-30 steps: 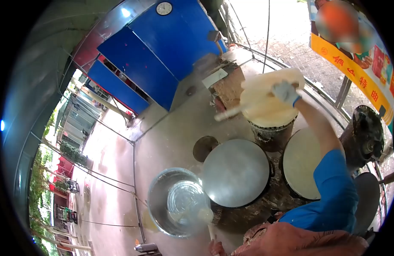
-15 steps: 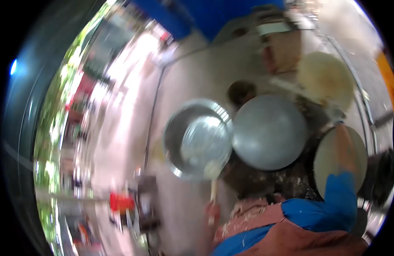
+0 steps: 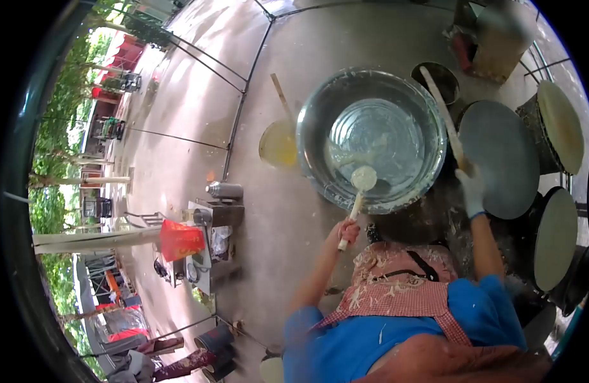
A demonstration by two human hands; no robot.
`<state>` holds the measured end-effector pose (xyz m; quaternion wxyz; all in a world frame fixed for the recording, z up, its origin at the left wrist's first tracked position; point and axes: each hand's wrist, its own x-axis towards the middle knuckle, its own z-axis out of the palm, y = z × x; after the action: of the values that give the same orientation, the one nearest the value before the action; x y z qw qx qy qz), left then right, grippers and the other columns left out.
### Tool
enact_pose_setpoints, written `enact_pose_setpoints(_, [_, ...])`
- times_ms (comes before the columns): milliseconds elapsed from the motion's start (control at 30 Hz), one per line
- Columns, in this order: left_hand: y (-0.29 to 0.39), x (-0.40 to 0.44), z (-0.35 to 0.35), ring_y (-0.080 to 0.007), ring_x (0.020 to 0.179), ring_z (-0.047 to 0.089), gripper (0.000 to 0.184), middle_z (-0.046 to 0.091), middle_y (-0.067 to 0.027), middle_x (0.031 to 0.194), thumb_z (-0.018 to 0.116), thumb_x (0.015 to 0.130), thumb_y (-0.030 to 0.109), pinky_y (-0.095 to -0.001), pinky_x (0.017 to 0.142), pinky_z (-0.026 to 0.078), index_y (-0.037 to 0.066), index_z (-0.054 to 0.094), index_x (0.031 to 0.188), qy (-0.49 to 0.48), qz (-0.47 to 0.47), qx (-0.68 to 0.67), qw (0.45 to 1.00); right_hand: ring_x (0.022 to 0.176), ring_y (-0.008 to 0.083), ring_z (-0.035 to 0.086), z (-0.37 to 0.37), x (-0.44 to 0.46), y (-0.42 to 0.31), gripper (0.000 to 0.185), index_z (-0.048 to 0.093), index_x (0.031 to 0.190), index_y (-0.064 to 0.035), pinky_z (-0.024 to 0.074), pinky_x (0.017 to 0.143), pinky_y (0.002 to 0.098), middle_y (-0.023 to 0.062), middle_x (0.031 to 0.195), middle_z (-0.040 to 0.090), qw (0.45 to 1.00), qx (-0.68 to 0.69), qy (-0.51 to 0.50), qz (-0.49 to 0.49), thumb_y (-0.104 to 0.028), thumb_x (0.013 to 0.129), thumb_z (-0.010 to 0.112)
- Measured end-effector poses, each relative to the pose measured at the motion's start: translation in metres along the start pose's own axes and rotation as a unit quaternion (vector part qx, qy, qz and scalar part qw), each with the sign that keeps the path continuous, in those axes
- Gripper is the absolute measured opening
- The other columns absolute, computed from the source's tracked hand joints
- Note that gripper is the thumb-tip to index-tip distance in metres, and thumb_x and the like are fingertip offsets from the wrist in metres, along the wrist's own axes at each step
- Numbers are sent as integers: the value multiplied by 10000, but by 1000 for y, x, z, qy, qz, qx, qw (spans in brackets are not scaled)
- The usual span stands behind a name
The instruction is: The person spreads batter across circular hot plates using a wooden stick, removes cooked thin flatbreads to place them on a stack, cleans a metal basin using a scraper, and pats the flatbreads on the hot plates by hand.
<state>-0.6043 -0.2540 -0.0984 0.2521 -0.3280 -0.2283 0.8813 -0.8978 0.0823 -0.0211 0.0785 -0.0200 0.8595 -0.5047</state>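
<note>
My left hand (image 3: 348, 233) is closed around the pale handle of a ladle (image 3: 363, 179), whose bowl holds whitish batter. The ladle hangs over the near rim of a big metal basin (image 3: 308, 172) with wet, pale residue inside. On the right, my right hand (image 3: 472, 191), in a white glove, grips the near end of a long flat wooden stick (image 3: 440, 105). That stick slants between the basin and a round grey griddle (image 3: 504, 159), with the hand by the griddle's left edge.
More round griddles stand at the right, one with a pale yellowish top (image 3: 562, 127) and another grey-green (image 3: 557, 239). Left of the basin is a yellow container (image 3: 278, 143) with a stick in it. A dark pot (image 3: 444, 83) and a cardboard box (image 3: 498, 54) sit beyond.
The view has swung, so the basin appears farther right and up. My right hand, stretched among the right-hand griddles before, is now nearer the basin with the wooden stick. My left hand still holds the ladle.
</note>
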Motion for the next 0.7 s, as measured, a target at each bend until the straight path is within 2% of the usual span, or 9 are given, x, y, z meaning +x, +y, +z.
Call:
enact_pose_setpoints(100, [78,9,-8,-83,381,316,329,356,18,527,464,903,224,-211,337,304,98,358,618,18,-57,19,998,1131,309,524,72,11,-13,548,470,1298,-78,395,957,360,155,1278,524,991,-119,54,-7,-245,803,639])
enact_pose_setpoints(200, [123,12,2,-80,386,335,332,362,18,526,479,888,223,-206,344,315,104,353,605,77,-46,30,996,1022,358,570,113,33,-25,522,458,1310,-184,461,846,426,170,1206,548,977,-198,74,41,-276,821,613])
enact_pose_setpoints(333, [119,7,37,-98,406,397,189,429,-4,567,492,883,212,-228,365,362,104,413,748,246,37,266,932,937,381,596,152,79,-6,485,427,1307,-174,502,735,460,200,1203,521,930,-357,67,62,-318,858,537])
enact_pose_setpoints(400, [114,1,57,-118,425,449,113,482,-25,603,494,886,210,-246,383,405,99,494,905,328,104,405,847,1081,387,517,164,96,7,499,411,1325,-170,447,857,473,197,1267,473,916,-396,53,38,-281,848,509])
enact_pose_setpoints(500, [124,-16,58,-167,491,541,381,583,-71,726,503,890,210,-283,431,474,165,436,1263,316,105,485,809,1209,381,403,177,111,31,511,390,1346,-169,356,968,490,197,1325,427,878,-476,36,21,-213,841,453])
enact_pose_setpoints(600, [117,-39,85,-216,573,612,531,622,-124,858,503,902,227,-319,490,528,156,331,1399,317,76,527,785,1215,380,410,193,109,46,501,391,1356,-156,362,978,475,197,1332,430,850,-519,88,-19,-178,856,406])
enact_pose_setpoints(633, [117,-51,96,-218,588,621,525,621,-131,887,500,907,231,-326,502,536,150,334,1398,322,72,568,754,1225,379,406,196,113,60,498,400,1356,-151,353,997,471,197,1330,437,845,-518,118,-57,-162,858,395])
enact_pose_setpoints(667, [121,-64,107,-221,603,630,519,619,-137,916,496,911,235,-334,515,544,144,336,1397,327,66,610,719,1276,364,351,198,117,64,570,322,1409,-162,328,1019,474,195,1384,370,843,-533,63,15,-182,851,440])
enact_pose_setpoints(700, [128,-76,113,-223,619,640,514,617,-144,945,493,916,238,-341,527,552,137,339,1396,331,55,651,681,1291,365,333,196,110,63,547,346,1394,-162,305,1040,469,199,1392,361,842,-525,112,-45,-169,853,423])
